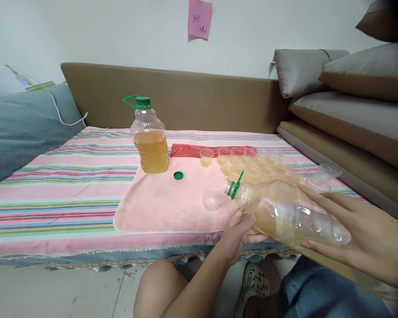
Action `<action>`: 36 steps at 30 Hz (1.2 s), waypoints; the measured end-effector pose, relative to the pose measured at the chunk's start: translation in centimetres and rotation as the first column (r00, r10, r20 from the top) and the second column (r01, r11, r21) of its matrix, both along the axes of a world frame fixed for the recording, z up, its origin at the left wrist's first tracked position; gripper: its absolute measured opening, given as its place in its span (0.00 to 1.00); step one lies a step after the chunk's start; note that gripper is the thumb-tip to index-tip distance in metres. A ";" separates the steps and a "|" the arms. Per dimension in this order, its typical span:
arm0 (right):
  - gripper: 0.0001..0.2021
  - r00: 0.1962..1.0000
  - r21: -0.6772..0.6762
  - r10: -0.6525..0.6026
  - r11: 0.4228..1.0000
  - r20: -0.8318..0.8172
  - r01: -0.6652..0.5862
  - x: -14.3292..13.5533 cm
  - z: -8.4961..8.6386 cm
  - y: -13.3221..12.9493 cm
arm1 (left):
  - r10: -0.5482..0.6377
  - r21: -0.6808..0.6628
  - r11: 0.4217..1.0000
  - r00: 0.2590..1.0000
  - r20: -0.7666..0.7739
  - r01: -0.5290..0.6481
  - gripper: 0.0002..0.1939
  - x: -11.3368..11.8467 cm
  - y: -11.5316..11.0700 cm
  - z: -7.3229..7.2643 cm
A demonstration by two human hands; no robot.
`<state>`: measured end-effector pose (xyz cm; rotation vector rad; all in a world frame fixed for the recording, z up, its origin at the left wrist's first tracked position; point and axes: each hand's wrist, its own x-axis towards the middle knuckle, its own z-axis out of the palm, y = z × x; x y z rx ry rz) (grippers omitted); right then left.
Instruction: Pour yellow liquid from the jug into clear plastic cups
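Note:
A large clear plastic bottle point(285, 212) with some yellowish liquid lies tilted nearly on its side, its uncapped mouth pointing left over a small clear cup point(212, 198) on the pink cloth point(162, 207). My left hand point(237, 234) supports the bottle from below near its neck, fingers curled against it. Around the bottle's base end, my right hand point(361, 229) grips with spread fingers. Several small cups of yellowish liquid point(252, 165) stand in rows behind the bottle. A loose green cap point(178, 175) lies on the cloth.
A second, capped bottle of amber liquid point(151, 148) stands at the back left of the cloth. Behind the cups is a red plastic bag point(189, 150). Stacked clear cups point(327, 173) lie at the right, near piled cushions point(361, 119). A grey-blue pillow point(26, 123) is at the left.

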<state>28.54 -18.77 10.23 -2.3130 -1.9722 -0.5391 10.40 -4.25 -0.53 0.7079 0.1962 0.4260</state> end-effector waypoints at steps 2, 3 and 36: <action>0.46 0.999 0.010 0.004 1.000 0.039 -0.004 -0.1 0.2 0.2 | -0.002 -0.015 1.000 1.000 0.019 0.003 0.34 0.1 0.0 -0.2; 0.46 0.999 0.009 0.003 1.000 0.048 -0.003 -0.2 0.4 0.3 | 0.000 -0.021 1.000 1.000 0.025 0.000 0.33 0.1 0.1 -0.3; 0.45 0.988 -0.040 0.055 0.998 0.144 -0.050 -0.5 2.0 2.0 | -0.001 -0.104 0.995 0.998 0.063 0.007 0.32 0.1 0.1 -0.1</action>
